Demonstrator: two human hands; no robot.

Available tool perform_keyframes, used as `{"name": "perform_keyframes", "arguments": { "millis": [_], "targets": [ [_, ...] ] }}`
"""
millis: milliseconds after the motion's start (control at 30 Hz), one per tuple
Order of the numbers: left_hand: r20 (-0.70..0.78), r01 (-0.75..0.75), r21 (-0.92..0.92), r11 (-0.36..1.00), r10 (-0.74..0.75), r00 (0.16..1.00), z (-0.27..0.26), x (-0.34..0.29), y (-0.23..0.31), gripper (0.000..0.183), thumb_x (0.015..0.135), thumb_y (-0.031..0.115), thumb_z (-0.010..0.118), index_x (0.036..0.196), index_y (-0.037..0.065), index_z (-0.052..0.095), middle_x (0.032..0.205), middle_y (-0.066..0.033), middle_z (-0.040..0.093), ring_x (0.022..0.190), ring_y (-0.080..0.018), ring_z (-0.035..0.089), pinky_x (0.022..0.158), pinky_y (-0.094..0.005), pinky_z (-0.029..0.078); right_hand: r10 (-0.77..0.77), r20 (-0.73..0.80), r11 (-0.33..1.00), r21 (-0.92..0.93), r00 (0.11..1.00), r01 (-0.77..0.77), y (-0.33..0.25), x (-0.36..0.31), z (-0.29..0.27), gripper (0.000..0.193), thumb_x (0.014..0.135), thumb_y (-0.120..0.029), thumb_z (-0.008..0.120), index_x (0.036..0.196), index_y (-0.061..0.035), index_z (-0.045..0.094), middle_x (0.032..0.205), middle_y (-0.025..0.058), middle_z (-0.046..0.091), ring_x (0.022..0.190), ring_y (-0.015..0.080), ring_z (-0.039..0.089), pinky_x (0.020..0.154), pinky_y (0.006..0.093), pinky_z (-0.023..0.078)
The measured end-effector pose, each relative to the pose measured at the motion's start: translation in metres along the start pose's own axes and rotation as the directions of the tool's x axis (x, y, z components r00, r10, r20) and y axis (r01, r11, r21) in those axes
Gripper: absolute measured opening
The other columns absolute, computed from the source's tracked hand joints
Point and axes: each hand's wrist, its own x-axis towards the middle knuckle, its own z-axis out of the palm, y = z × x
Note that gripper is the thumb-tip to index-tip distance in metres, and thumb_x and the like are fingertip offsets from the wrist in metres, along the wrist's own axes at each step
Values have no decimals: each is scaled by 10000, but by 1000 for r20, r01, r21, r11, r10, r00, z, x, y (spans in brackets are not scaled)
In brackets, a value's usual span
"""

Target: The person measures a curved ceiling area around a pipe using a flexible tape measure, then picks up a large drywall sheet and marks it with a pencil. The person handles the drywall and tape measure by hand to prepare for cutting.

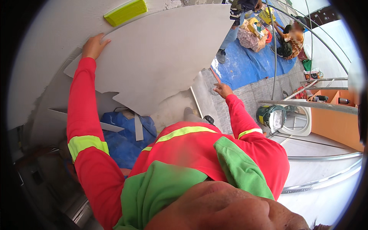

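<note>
A large, flat grey board (165,50) with ragged lower and right edges stretches out in front of me. My left hand (94,46) grips its left edge, the thumb lying across the face. Off the board's lower right side, my right hand (223,90) hangs apart from it with the fingers loosely bent and spread. No held thing can be made out there. Close by its fingertips an orange strip (216,74) runs along the tarp's edge. A bright yellow-green block (125,12) lies beyond the board, by the pale wall.
Cut grey strips (138,127) lie over a dark blue sheet (115,142) at lower left. Two other people are at the far right, one standing, one crouching (293,40), by a blue tarp (249,69). Metal bars (306,105), a green bucket (270,116) and an orange cabinet (333,120) stand right.
</note>
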Motion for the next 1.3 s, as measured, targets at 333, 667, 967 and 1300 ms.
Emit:
{"name": "perform_keyframes", "arguments": {
  "millis": [333,667,967,1300],
  "targets": [
    [-537,15,181,983,86,839,28,-33,9,530,857,304,795,1346,211,615,1268,-15,592,1231,-276,540,1016,-473,463,391,672,445,461,629,-768,84,-147,121,657,947,-604,653,1381,-113,613,1229,118,691,1108,268,667,896,457,552],
    [-31,174,-580,796,-235,972,202,-187,133,690,837,275,819,1430,96,516,1437,-129,498,1329,-341,495,1071,-447,461,165,615,789,387,771,-477,131,-76,181,784,943,-672,605,1189,67,690,1127,175,750,1035,242,715,884,352,550],
    [583,530,-777,340,72,809,347,-383,176,459,860,423,776,1174,90,740,1052,-124,760,1029,-267,729,915,-385,559,-102,364,860,501,926,-102,46,-79,95,563,926,-454,717,1231,20,704,1029,107,749,915,179,700,811,339,567],
    [602,662,-609,-438,288,745,217,-325,180,639,1041,504,568,1486,59,453,1462,-81,530,1250,-254,585,1004,-424,514,-371,241,744,655,897,132,-207,-70,84,670,1052,-514,527,1543,-65,450,1419,117,569,1239,218,574,899,352,563]
  ]
}}
